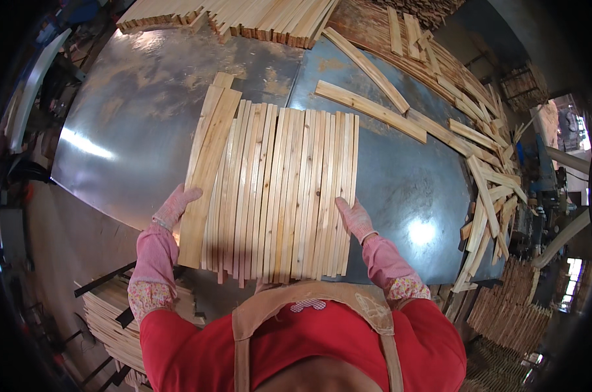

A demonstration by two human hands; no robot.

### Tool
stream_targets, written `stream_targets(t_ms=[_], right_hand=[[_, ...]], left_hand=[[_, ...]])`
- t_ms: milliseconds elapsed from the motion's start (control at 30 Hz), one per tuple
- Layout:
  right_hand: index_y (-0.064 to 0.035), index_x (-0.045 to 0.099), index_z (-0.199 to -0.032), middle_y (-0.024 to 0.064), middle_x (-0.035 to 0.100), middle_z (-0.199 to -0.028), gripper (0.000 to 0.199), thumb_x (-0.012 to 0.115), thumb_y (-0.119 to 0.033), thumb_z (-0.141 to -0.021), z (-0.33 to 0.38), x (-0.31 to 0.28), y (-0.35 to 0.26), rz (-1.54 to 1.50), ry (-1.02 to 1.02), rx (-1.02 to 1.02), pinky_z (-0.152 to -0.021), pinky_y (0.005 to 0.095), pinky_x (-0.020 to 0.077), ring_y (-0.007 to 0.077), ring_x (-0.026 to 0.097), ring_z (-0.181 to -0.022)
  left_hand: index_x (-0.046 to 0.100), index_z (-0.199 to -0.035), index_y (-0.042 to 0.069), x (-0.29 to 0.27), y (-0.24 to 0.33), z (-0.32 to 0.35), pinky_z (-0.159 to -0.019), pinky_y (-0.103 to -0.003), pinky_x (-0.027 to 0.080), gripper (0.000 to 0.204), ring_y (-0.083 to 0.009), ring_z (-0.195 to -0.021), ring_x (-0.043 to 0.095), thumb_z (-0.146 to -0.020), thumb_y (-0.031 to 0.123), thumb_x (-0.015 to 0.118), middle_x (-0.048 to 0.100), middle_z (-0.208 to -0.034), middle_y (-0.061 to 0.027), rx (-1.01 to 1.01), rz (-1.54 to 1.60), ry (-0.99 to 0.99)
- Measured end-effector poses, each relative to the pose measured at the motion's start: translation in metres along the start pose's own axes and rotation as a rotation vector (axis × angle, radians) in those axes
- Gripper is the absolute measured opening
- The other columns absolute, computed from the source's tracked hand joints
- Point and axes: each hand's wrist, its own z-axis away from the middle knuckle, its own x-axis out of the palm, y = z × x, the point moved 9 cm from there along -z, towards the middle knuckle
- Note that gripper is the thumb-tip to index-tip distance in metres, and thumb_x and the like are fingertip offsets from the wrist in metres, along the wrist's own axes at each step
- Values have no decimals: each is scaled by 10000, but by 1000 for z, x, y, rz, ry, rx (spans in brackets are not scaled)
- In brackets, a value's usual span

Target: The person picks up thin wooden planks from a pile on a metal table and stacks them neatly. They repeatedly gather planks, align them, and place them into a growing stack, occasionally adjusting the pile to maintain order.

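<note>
A row of pale wooden slats (283, 189), packed side by side on edge, lies across the metal table right in front of me. At its left end a few slats (212, 147) lean with their broad faces up, sticking out past the others at the far end. My left hand (175, 204), in a pinkish glove, grips the outer edge of these leaning slats, thumb on top. Around the right end of the row closes my right hand (356, 220), its thumb over the last slats and its other fingers mostly hidden. Both forearms wear pink striped sleeve covers.
A big stack of slats (243, 16) stands at the table's far edge. Loose slats (374, 111) lie to the right, and a jumbled heap (492, 183) lines the right edge. Below left, more slats (116, 320) rest on a rack. The metal tabletop (126, 124) carries sawdust.
</note>
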Motion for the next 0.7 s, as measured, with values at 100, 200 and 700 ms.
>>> stream_targets(t_ms=[100,200,700], right_hand=[[-20,491,-1572,204,685,-1440,846,645,-624,-1000,-4,1,9,-8,19,6,-1157,403,444,355,634,-1351],[-20,495,-1572,222,672,-1452,871,619,-658,-993,4,-4,-7,120,42,32,-1168,412,438,381,616,-1373],[71,204,-1673,304,644,-1442,1149,652,-687,-935,-13,170,-99,184,-170,-87,-1109,426,494,424,629,-1348]], left_hand=[[450,-1573,-29,-7,1,-6,-1091,-396,510,849,-266,-1280,622,-910,368,802,639,-1421,-168,94,30,34],[462,-1566,-25,-24,6,2,-1077,-395,523,795,-279,-1221,650,-899,264,784,666,-1347,-165,114,125,67],[433,-1580,5,-76,93,114,-804,-367,635,799,-247,-1018,720,-912,250,798,684,-1279,-157,255,0,317]])
